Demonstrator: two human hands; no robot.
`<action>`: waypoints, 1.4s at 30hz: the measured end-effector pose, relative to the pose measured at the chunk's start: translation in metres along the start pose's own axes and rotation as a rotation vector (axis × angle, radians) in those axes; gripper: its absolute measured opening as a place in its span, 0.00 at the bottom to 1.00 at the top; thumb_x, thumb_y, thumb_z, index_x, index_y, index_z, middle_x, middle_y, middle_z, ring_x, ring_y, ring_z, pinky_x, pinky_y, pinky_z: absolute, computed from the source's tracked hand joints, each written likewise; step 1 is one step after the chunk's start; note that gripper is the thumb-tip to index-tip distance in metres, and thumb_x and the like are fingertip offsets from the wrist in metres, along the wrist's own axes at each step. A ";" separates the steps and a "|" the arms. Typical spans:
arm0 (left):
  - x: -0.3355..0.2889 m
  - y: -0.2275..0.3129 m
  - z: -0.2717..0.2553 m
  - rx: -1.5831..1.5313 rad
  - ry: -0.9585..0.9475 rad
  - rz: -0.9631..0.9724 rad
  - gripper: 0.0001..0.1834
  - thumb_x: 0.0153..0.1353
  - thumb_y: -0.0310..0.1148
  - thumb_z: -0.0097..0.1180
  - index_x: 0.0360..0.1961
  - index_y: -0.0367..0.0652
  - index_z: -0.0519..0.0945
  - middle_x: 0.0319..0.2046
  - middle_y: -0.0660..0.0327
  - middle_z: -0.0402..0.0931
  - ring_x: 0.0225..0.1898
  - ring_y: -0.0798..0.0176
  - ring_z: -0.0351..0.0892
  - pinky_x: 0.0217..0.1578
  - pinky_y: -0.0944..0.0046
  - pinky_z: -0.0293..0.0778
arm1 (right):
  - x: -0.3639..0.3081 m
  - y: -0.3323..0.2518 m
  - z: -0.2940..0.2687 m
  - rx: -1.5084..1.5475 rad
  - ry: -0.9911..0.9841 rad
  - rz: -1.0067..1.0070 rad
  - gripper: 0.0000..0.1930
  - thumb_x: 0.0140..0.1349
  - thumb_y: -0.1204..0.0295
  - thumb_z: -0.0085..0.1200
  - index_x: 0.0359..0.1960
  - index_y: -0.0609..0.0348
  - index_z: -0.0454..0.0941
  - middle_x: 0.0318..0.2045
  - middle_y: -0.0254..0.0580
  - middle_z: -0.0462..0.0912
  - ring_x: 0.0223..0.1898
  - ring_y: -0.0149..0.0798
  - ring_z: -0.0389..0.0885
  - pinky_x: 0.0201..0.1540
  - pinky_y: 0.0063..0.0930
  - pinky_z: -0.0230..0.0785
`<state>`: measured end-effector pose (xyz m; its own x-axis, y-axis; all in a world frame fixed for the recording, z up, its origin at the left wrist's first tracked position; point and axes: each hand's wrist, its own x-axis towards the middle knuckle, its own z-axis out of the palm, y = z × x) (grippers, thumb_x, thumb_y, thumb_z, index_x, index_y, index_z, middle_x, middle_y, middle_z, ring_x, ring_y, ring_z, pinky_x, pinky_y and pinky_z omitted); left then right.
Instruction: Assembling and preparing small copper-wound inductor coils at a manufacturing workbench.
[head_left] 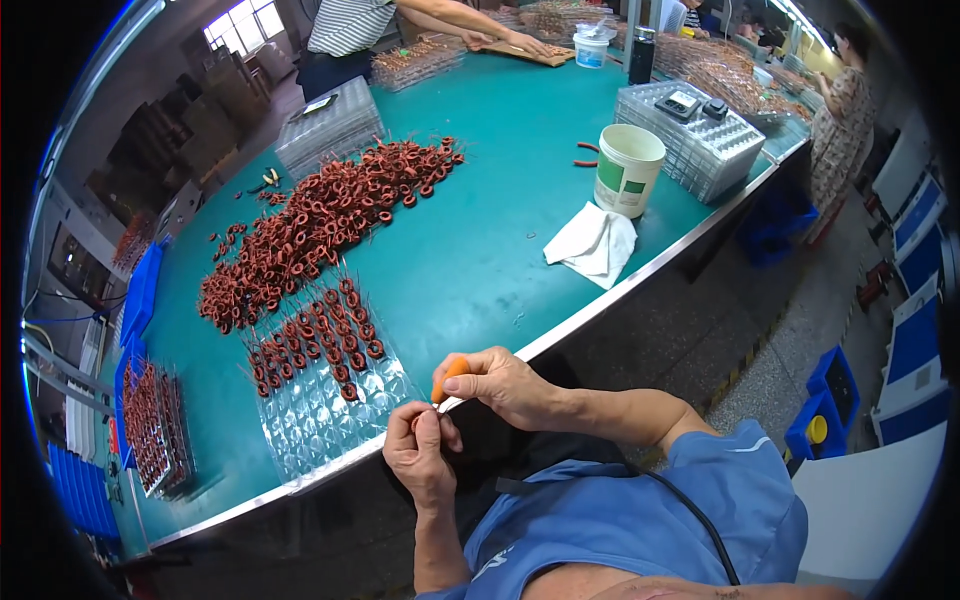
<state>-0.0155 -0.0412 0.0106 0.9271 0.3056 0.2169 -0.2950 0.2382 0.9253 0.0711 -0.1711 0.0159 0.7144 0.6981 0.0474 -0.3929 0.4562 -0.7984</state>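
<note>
Over the table's front edge, my right hand [505,385] is closed around the orange handle of a small hand tool [456,371]. Its thin tip points down at the fingers of my left hand [424,455]. Those fingers are pinched on a small reddish-brown wire-wound ring coil, mostly hidden by them. Just left of my hands lies a clear plastic tray [318,435] with moulded pockets. Rows of ring coils [345,325] with upright wire ends fill its far part. Beyond the tray spreads a large heap of the same coils [320,225].
A white-green bucket [630,165] stands at the right beside a white cloth [592,245] and red-handled pliers [586,155]. Stacked clear trays [690,140] carry a small device. Another coil-filled tray [155,430] sits at left. A co-worker's hands [525,43] work across the green table [470,260].
</note>
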 end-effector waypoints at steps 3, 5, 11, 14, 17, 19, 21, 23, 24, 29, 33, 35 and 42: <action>0.001 0.000 0.002 -0.043 0.021 -0.004 0.06 0.68 0.29 0.47 0.38 0.37 0.71 0.19 0.63 0.67 0.17 0.72 0.65 0.18 0.73 0.63 | 0.001 0.005 0.000 -0.067 0.029 -0.051 0.07 0.63 0.72 0.55 0.33 0.64 0.80 0.36 0.35 0.78 0.41 0.29 0.75 0.49 0.24 0.66; 0.002 0.004 0.004 -0.036 0.010 0.004 0.05 0.68 0.29 0.47 0.39 0.38 0.71 0.19 0.63 0.67 0.18 0.72 0.65 0.18 0.73 0.63 | 0.002 0.007 0.001 -0.087 0.035 -0.087 0.07 0.63 0.72 0.55 0.33 0.64 0.81 0.36 0.35 0.78 0.40 0.28 0.75 0.49 0.24 0.65; 0.009 0.011 -0.003 -0.087 0.052 0.035 0.05 0.69 0.27 0.45 0.42 0.38 0.69 0.22 0.62 0.66 0.20 0.72 0.64 0.20 0.73 0.62 | -0.005 0.004 0.002 -0.299 0.047 -0.180 0.19 0.66 0.65 0.55 0.54 0.63 0.72 0.40 0.35 0.77 0.42 0.25 0.74 0.46 0.20 0.68; 0.009 0.010 -0.008 -0.137 0.012 0.030 0.08 0.69 0.28 0.45 0.46 0.38 0.68 0.26 0.61 0.67 0.25 0.71 0.64 0.26 0.72 0.64 | -0.011 0.004 0.000 -0.413 0.063 -0.187 0.21 0.64 0.61 0.56 0.50 0.66 0.74 0.41 0.40 0.80 0.44 0.30 0.77 0.49 0.24 0.70; 0.005 0.009 -0.008 0.036 -0.085 0.070 0.14 0.68 0.27 0.46 0.53 0.40 0.64 0.24 0.62 0.66 0.24 0.70 0.66 0.30 0.72 0.65 | -0.014 0.009 0.000 -0.520 0.028 -0.237 0.17 0.64 0.62 0.56 0.45 0.65 0.78 0.35 0.38 0.82 0.40 0.27 0.78 0.43 0.22 0.70; 0.000 0.010 -0.004 0.074 -0.116 0.062 0.14 0.67 0.27 0.46 0.53 0.39 0.64 0.24 0.62 0.67 0.24 0.70 0.66 0.30 0.72 0.65 | -0.016 0.010 -0.001 -0.509 0.028 -0.210 0.16 0.65 0.63 0.55 0.43 0.65 0.79 0.34 0.37 0.82 0.38 0.27 0.77 0.41 0.22 0.70; -0.006 0.009 0.002 0.111 -0.146 0.062 0.15 0.67 0.27 0.47 0.54 0.39 0.65 0.25 0.62 0.67 0.24 0.70 0.66 0.29 0.72 0.65 | -0.018 0.013 -0.001 -0.526 0.032 -0.231 0.14 0.67 0.64 0.53 0.39 0.65 0.80 0.31 0.35 0.82 0.33 0.25 0.76 0.36 0.22 0.69; -0.005 0.007 -0.003 0.134 -0.152 0.083 0.15 0.67 0.27 0.47 0.54 0.39 0.64 0.25 0.62 0.67 0.24 0.71 0.66 0.29 0.73 0.65 | -0.015 0.014 0.000 -0.565 0.030 -0.251 0.13 0.67 0.65 0.53 0.38 0.65 0.80 0.30 0.35 0.81 0.33 0.25 0.75 0.35 0.22 0.69; -0.005 0.006 -0.006 0.155 -0.159 0.099 0.15 0.67 0.27 0.47 0.54 0.39 0.64 0.25 0.62 0.67 0.24 0.71 0.66 0.29 0.73 0.65 | -0.013 0.016 0.000 -0.602 0.033 -0.268 0.13 0.67 0.65 0.52 0.37 0.65 0.80 0.30 0.35 0.81 0.32 0.25 0.75 0.35 0.22 0.69; 0.007 0.006 0.006 0.319 0.014 0.024 0.09 0.66 0.24 0.47 0.46 0.36 0.70 0.28 0.64 0.69 0.24 0.75 0.67 0.25 0.74 0.66 | -0.008 -0.003 0.001 -0.291 0.216 0.015 0.14 0.67 0.64 0.49 0.28 0.60 0.79 0.21 0.33 0.77 0.23 0.24 0.72 0.27 0.19 0.65; 0.018 -0.001 0.005 0.316 -0.065 0.106 0.11 0.65 0.23 0.48 0.48 0.37 0.70 0.25 0.65 0.70 0.23 0.73 0.68 0.25 0.73 0.65 | 0.001 -0.015 -0.013 -0.059 0.189 0.130 0.14 0.66 0.63 0.51 0.31 0.62 0.79 0.20 0.33 0.77 0.18 0.23 0.71 0.22 0.16 0.62; 0.021 0.002 0.000 0.269 -0.084 0.017 0.10 0.65 0.22 0.47 0.48 0.36 0.70 0.25 0.64 0.68 0.24 0.73 0.70 0.26 0.73 0.67 | 0.009 -0.010 -0.015 -0.275 0.118 0.026 0.15 0.67 0.63 0.50 0.35 0.64 0.80 0.19 0.31 0.75 0.20 0.22 0.69 0.23 0.14 0.62; 0.015 0.000 -0.014 -0.090 -0.187 -0.166 0.18 0.71 0.41 0.44 0.45 0.34 0.68 0.19 0.62 0.67 0.19 0.68 0.68 0.22 0.71 0.67 | 0.003 -0.008 -0.016 -0.462 0.060 -0.187 0.20 0.62 0.65 0.60 0.51 0.62 0.73 0.27 0.30 0.76 0.26 0.21 0.73 0.26 0.14 0.66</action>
<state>-0.0050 -0.0242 0.0091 0.9886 0.0814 0.1264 -0.1473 0.3546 0.9233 0.0857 -0.1820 0.0126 0.7858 0.5881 0.1916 0.0329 0.2695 -0.9624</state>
